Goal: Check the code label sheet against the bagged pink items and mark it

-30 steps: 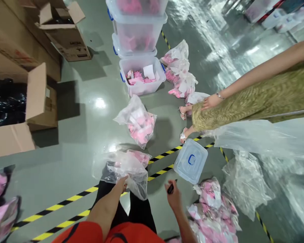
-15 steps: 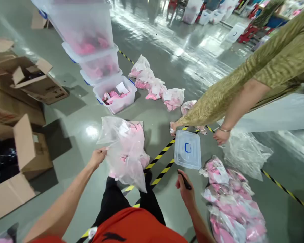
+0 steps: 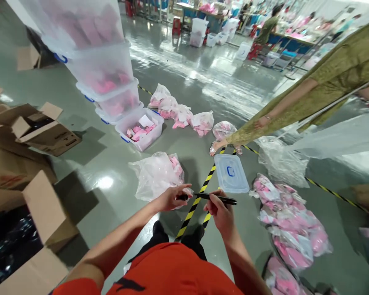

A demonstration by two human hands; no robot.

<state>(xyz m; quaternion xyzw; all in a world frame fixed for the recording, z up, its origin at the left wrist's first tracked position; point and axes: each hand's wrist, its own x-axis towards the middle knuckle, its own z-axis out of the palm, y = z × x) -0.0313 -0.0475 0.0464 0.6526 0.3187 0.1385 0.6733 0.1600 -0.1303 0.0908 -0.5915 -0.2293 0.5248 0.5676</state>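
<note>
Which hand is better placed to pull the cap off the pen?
Left. The left hand already pinches the pen at its cap end, while the right hand holds the barrel steady.

You stand on a glossy grey-green floor [image 3: 117, 164] that throws back bright patches of overhead light. Yellow-and-black hazard tape [image 3: 199, 192] runs in 2 parallel strips across it. To your left: opened cardboard boxes [image 3: 37, 131], 1 lined with black plastic. Ahead left: a stack of clear plastic bins [image 3: 98, 65] with blue handles, an uncovered bin [image 3: 140, 129] at its foot. A bin lid [image 3: 232, 174] lies flat on the floor. At the far end: work tables [image 3: 199, 8], a red stool [image 3: 176, 25], more tubs, and seated people, blurred.
</note>
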